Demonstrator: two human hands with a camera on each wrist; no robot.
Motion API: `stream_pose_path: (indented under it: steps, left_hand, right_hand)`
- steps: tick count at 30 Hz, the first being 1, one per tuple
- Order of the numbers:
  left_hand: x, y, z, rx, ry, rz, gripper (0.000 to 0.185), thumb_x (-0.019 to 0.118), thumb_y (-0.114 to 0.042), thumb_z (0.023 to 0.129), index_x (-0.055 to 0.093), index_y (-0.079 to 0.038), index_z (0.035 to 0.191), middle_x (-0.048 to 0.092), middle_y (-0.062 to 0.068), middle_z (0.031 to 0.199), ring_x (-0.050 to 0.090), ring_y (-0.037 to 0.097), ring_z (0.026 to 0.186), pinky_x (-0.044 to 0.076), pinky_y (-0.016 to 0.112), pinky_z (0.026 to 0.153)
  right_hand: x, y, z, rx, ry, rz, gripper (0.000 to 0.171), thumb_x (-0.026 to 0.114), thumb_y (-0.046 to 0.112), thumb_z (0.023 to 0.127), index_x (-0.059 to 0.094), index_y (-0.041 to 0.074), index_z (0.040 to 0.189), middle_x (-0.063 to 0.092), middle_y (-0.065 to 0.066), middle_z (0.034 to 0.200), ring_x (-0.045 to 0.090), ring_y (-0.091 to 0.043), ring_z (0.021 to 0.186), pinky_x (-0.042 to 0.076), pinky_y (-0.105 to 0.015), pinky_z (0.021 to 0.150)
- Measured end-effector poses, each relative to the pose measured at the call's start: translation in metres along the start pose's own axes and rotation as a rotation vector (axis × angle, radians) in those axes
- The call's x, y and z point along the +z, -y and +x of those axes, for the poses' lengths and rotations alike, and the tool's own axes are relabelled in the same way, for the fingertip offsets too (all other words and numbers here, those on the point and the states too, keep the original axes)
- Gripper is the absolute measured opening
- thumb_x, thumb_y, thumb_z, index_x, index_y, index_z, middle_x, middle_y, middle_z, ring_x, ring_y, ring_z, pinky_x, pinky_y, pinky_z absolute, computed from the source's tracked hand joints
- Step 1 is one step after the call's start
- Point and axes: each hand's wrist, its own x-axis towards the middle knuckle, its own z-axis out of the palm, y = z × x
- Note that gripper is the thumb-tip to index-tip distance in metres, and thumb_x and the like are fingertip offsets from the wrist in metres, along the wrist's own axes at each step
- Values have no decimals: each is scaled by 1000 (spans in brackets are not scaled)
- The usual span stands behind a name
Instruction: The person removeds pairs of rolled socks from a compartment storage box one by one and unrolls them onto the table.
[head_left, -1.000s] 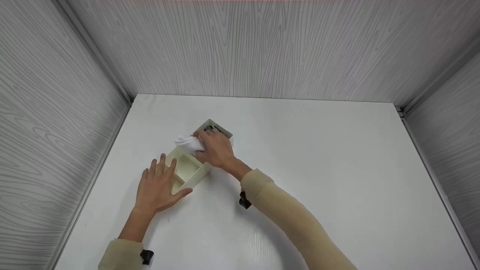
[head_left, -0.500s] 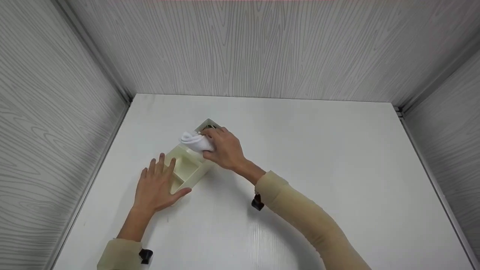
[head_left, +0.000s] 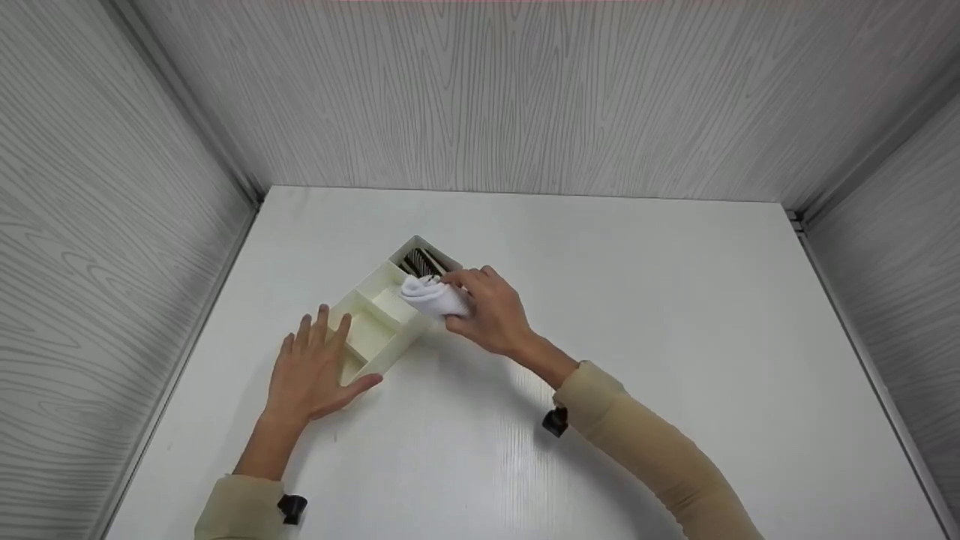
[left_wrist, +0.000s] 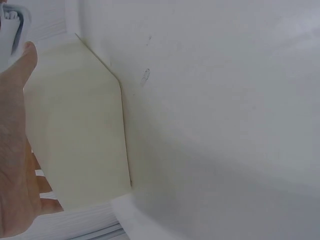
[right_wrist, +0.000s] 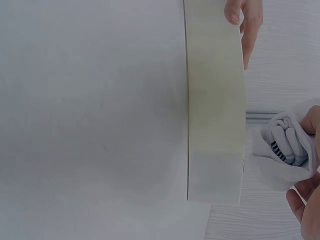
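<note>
A cream divided box (head_left: 375,334) lies slantwise on the white table (head_left: 637,315); its side wall fills the wrist views (left_wrist: 75,130) (right_wrist: 215,100). My right hand (head_left: 487,309) grips a rolled white sock (head_left: 433,297) (right_wrist: 280,150) just above the box's right rim, lifted clear of the compartments. A dark striped sock (head_left: 420,262) sits in the far compartment. The two nearer compartments look empty. My left hand (head_left: 315,367) rests flat on the box's near end, fingers spread and thumb against its side (left_wrist: 15,150).
Grey wood-grain walls (head_left: 525,97) enclose the table on the left, back and right. Bare white tabletop stretches right of the box and toward the front edge.
My right hand has lifted the white sock out of the middle compartment and drawn it to the right, uncovering the striped sock. The left hand and box have stayed put.
</note>
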Motion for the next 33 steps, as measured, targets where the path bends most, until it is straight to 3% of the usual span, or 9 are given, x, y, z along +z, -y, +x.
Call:
stream_pose_path:
  steps: [7,12,17,21,27,33]
  left_hand:
    - [-6,-6,0,13,0,-27,111,60,-81,86,37,-4,163,31,33,168,32,55,155,36,71,119]
    - [-14,-22,3,45,-37,-19,111,63,-81,84,38,-8,163,34,28,169,32,51,157,37,67,121]
    - [-21,-45,9,100,-56,-21,109,63,-81,84,36,-12,165,34,23,170,30,45,160,36,63,124]
    - [-21,-68,17,159,-108,-34,106,63,-80,85,39,-13,163,40,20,168,36,42,158,40,59,123]
    - [-13,-100,29,254,-200,-44,99,65,-77,86,47,-13,159,52,17,160,49,39,150,49,54,116]
    - [-6,-130,38,345,-245,-66,92,66,-76,87,53,-14,154,61,12,152,56,33,144,53,48,111]
  right_hand:
    - [-19,-11,-22,-4,-10,-6,47,83,19,81,68,16,126,78,-4,117,63,-24,94,59,-44,78]
    - [-31,-20,-37,-7,-11,-12,48,84,18,81,67,16,126,78,-4,117,64,-24,94,59,-44,79]
    - [-40,-30,-51,3,-11,0,47,84,17,81,68,15,125,77,-3,115,64,-23,93,59,-40,77]
    - [-46,-37,-61,26,-4,32,47,86,14,80,68,15,123,76,-2,113,64,-23,91,58,-39,76]
    - [-50,-45,-80,16,15,29,48,89,16,78,69,17,122,77,-1,112,63,-20,89,57,-35,75]
    - [-53,-52,-97,-19,16,-25,49,91,13,74,70,17,118,78,0,111,62,-20,88,56,-35,74]
